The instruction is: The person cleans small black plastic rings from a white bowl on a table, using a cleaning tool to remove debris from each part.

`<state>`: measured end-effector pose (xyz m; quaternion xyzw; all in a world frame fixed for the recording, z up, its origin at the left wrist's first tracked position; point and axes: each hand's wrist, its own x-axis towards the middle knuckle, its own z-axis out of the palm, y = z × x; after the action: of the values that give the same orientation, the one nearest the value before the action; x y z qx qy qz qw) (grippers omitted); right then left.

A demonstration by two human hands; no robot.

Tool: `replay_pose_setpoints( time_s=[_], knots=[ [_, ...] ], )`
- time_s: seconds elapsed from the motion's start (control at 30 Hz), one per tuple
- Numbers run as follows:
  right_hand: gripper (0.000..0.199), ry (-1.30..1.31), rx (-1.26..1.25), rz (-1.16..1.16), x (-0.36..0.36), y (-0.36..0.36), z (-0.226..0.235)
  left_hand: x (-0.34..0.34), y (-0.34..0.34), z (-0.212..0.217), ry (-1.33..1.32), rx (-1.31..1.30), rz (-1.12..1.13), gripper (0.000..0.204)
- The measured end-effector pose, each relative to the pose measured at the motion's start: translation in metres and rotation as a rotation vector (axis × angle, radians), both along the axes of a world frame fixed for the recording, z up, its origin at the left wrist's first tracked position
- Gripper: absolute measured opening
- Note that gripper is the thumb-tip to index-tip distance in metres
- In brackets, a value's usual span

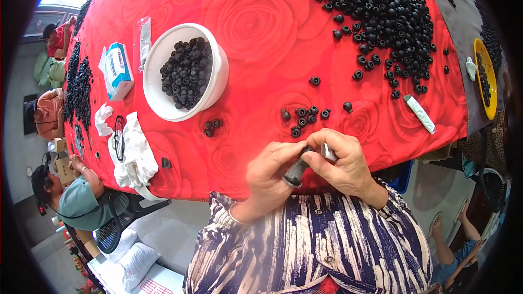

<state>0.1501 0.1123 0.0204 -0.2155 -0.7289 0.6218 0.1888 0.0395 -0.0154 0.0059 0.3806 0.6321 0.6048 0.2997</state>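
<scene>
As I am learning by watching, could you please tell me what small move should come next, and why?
Probably hold the dark grey piece steady in the left hand and ease the small pale object in the right hand toward it, since both sit close together.

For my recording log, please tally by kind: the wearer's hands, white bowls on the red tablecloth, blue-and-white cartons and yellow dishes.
Wearer's hands (left hand, right hand): 2
White bowl: 1
Blue-and-white carton: 1
Yellow dish: 1
Total: 5
</scene>
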Motion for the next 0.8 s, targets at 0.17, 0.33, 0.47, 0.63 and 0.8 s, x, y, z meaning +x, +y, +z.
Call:
replay_pose_setpoints(
  time_s=[0.17, 0.33, 0.47, 0.63, 0.8],
  knots=[
    [0.025, 0.193, 0.334, 0.049, 0.000, 0.008, -0.005, -0.015, -0.007, 0.005, -0.903, -0.197, -0.051, 0.022],
    [0.035, 0.312, 0.442, 0.196, 0.002, 0.010, -0.005, -0.025, -0.002, 0.001, -1.040, -0.362, -0.291, 0.014],
    [0.037, 0.378, 0.485, 0.160, 0.003, 0.010, -0.007, -0.024, -0.007, -0.006, -1.149, -0.310, -0.343, 0.016],
    [0.037, 0.402, 0.643, 0.042, 0.005, 0.004, -0.008, -0.006, -0.010, -0.002, -1.097, -0.147, -0.210, 0.021],
    [0.033, 0.378, 0.741, -0.003, 0.007, 0.000, -0.010, -0.003, -0.009, 0.004, -1.046, -0.091, -0.082, 0.024]
  ],
)
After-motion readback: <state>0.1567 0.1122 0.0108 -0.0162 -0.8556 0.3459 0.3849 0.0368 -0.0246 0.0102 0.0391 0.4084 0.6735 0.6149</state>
